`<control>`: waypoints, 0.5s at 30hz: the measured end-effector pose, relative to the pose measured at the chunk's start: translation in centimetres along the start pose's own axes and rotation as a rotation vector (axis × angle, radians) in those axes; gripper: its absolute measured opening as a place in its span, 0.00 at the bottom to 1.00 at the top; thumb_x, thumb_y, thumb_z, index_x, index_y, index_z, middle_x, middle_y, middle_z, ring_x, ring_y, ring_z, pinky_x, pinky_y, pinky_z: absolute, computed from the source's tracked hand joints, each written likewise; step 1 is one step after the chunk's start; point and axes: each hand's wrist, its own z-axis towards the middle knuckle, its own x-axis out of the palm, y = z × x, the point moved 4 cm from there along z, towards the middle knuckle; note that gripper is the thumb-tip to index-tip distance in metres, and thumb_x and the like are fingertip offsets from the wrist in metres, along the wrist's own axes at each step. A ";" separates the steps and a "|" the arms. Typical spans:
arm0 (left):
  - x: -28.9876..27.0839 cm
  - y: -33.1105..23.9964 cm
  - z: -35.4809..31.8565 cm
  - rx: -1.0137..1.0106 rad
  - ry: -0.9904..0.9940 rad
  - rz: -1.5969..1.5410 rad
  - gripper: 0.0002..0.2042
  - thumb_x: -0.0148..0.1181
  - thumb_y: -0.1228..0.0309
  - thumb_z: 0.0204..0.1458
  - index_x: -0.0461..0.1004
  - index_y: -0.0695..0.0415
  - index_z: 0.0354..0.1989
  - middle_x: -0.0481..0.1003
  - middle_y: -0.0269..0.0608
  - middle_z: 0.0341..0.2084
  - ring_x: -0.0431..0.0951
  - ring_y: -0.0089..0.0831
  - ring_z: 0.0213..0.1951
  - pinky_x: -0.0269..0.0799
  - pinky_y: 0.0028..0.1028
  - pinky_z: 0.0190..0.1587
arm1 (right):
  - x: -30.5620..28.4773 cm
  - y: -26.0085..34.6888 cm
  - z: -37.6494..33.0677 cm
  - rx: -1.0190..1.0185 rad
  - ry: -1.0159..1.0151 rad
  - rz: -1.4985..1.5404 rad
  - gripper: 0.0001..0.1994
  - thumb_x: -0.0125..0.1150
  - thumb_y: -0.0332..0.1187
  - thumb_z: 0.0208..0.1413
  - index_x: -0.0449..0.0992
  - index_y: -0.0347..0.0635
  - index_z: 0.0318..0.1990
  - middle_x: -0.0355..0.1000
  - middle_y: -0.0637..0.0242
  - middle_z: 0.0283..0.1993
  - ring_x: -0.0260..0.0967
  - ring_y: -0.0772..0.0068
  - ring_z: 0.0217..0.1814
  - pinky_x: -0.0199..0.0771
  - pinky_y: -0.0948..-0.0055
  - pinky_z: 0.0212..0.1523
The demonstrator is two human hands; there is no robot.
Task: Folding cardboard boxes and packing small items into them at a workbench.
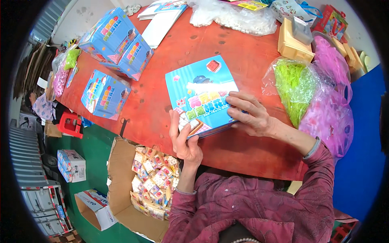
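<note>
Head view: blue box point(202, 87) over the near middle of the bench point(150, 109), printed top facing up, sitting at an angle; can't tell if its underside touches the bench. Left hand point(186, 148) at the box's near-left corner, fingers partly spread, index up along the left edge, thumb by the front, has hold of the corner. Right hand point(257, 117) at the right edge, fingers slightly bent and close together, tips on the printed top, gripping that side; right thumb mostly hidden. Far left of bench: two similar boxes point(109, 34) stacked, one more box point(107, 97) nearer, apart from them. White sheets point(164, 30) at the far edge, clear bag point(235, 18) of small white pieces to their right. Right side: beige tub point(295, 42), then bag of green shreds point(296, 89) just beside pink bag point(326, 125). Below the bench's near edge, left of the person: open carton point(121, 174) with many small packets point(156, 182). On the green floor point(99, 148): red stool point(71, 123), white-and-blue carton point(73, 167), another open carton point(97, 208). Blue panel point(360, 133) at far right.
</note>
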 end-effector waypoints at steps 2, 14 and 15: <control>0.0 0.1 -0.1 0.001 -0.008 -0.013 0.16 0.46 0.60 0.62 0.66 0.60 0.49 0.58 0.61 0.60 0.57 0.52 0.64 0.57 0.45 0.62 | 0.1 0.0 0.0 0.000 -0.016 0.001 0.26 0.66 0.30 0.45 0.68 0.38 0.55 0.63 0.50 0.60 0.62 0.45 0.60 0.69 0.54 0.55; 0.0 0.5 -0.2 -0.050 -0.033 -0.031 0.16 0.47 0.61 0.62 0.67 0.61 0.49 0.57 0.62 0.61 0.60 0.49 0.62 0.60 0.42 0.60 | 1.0 0.3 -0.5 0.041 -0.085 0.017 0.26 0.65 0.28 0.47 0.67 0.39 0.56 0.62 0.49 0.61 0.60 0.46 0.62 0.64 0.51 0.58; 0.0 0.4 -0.2 -0.060 -0.047 -0.036 0.16 0.47 0.61 0.62 0.66 0.60 0.50 0.57 0.62 0.61 0.60 0.48 0.62 0.60 0.41 0.60 | 1.0 0.3 -0.5 0.048 -0.084 0.023 0.26 0.65 0.29 0.47 0.67 0.39 0.56 0.62 0.49 0.61 0.60 0.46 0.62 0.64 0.51 0.58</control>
